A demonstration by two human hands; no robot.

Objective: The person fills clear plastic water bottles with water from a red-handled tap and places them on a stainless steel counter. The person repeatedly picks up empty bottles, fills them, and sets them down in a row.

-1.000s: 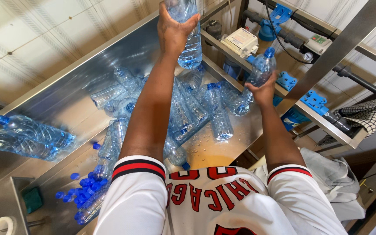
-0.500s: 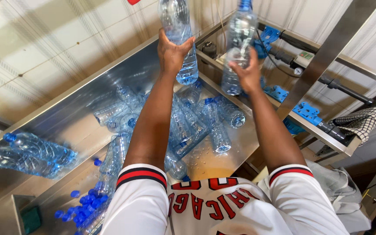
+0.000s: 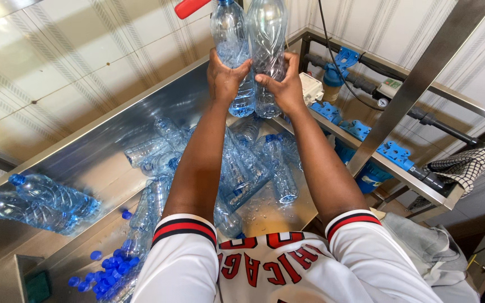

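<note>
My left hand (image 3: 227,77) grips a clear plastic water bottle (image 3: 232,33) held upright and raised high. Beside it, my right hand (image 3: 285,87) grips a second clear bottle (image 3: 269,39), also upright. The two bottles touch side by side above a steel trough (image 3: 113,140). Both bottle tops run out of the frame at the top. Below my arms lie several more clear bottles with blue caps (image 3: 254,168) in the trough.
Two filled bottles (image 3: 35,203) lie on the steel ledge at left. Loose blue caps (image 3: 105,269) pile at the lower left. Blue valves and black pipes (image 3: 388,151) run along a steel frame at right. A checked cloth (image 3: 462,167) hangs there. A red handle (image 3: 191,7) shows at top.
My right hand lifted a bottle from the trough and brought it up and left against the bottle in my left hand. Both bottles now stand together.
</note>
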